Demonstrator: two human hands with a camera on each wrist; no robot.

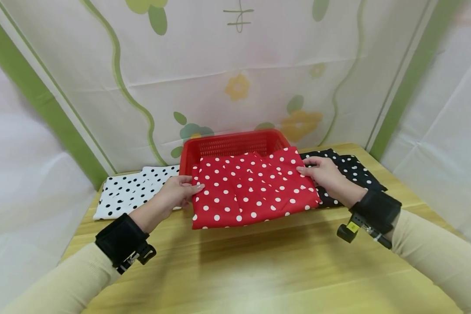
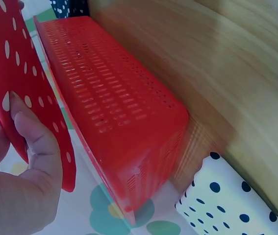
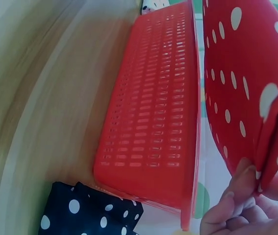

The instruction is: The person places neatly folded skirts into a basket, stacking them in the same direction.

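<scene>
Folded red dotted cloth (image 1: 251,192) above slotted plastic basket (image 1: 235,144).

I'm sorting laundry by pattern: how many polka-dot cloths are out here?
3. The red cloth is held by both hands in front of the red basket, the white cloth lies left of it, the black cloth right. The basket's inside is partly hidden.

Folded red white-dotted cloth (image 1: 251,192) – held level above the table, just before the red basket (image 1: 235,144)
</scene>
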